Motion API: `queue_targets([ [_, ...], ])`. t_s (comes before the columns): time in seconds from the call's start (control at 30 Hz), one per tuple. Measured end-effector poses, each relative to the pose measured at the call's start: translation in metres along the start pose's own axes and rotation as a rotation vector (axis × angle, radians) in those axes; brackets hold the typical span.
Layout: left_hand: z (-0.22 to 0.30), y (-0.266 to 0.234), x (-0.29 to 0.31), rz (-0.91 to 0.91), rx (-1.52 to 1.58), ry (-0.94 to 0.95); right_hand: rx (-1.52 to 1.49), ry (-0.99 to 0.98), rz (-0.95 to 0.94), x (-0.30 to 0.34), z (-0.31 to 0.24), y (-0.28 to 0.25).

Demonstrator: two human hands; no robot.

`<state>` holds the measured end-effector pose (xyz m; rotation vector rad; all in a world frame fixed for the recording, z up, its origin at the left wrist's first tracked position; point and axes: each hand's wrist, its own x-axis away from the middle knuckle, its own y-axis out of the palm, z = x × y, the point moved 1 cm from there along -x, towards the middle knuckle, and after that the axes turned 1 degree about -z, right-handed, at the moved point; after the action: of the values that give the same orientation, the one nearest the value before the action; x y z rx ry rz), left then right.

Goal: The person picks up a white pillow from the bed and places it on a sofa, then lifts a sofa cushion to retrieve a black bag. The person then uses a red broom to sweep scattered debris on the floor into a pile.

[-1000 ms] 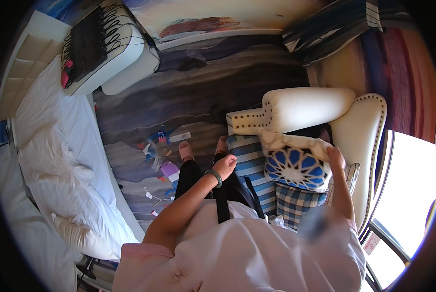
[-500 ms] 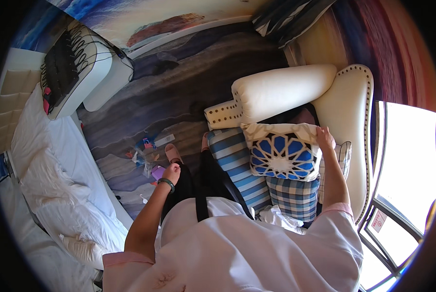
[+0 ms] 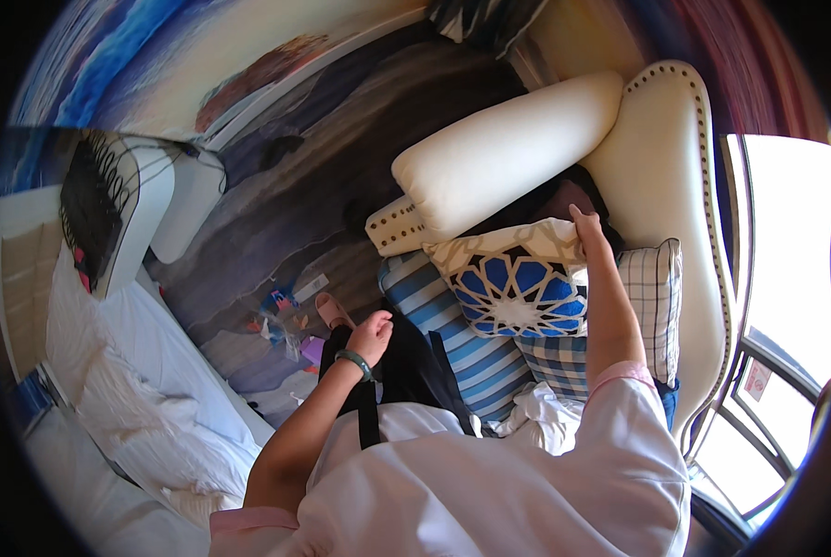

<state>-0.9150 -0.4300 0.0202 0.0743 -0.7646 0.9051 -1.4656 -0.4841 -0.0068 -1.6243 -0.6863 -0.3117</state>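
Observation:
My right hand (image 3: 590, 227) grips the upper right corner of a cushion (image 3: 518, 288) with a blue, black and cream star pattern. This cushion leans over a blue checked cushion (image 3: 555, 360) and a blue striped one (image 3: 471, 348) on the cream armchair (image 3: 508, 158). Behind my right forearm stands a white cushion with dark grid lines (image 3: 652, 288). My left hand (image 3: 371, 339), a dark bangle at its wrist, hovers before my dark trousers. Its fingers are curled in, and nothing shows in them.
Crumpled white cloth (image 3: 541, 418) lies on the seat near me. Rumpled white bedding (image 3: 146, 390) is on the left. A white cabinet (image 3: 146, 204) with black coiled cords stands beyond it. Small litter and packets (image 3: 285, 325) lie on the dark floor. A window (image 3: 787, 241) is at right.
The view has shifted and turned toward the armchair. My right hand stays at the cushion's corner, nearer the chair's arm. My left hand has moved right, across my thigh.

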Motion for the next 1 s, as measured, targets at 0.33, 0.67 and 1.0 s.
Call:
queue_targets([
  [0.33, 0.175, 0.094, -0.157, -0.148, -0.303, 0.488, -0.536, 0.484, 0.138, -0.101, 0.128, 0.039],
  [0.67, 0.208, 0.177, -0.226, -0.234, -0.422, 0.294, -0.629, 0.252, 0.246, -0.051, 0.115, 0.034],
  [1.0, 0.204, 0.242, -0.317, -0.471, -0.462, -0.086, -0.182, -0.03, 0.552, -0.057, 0.12, -0.017],
])
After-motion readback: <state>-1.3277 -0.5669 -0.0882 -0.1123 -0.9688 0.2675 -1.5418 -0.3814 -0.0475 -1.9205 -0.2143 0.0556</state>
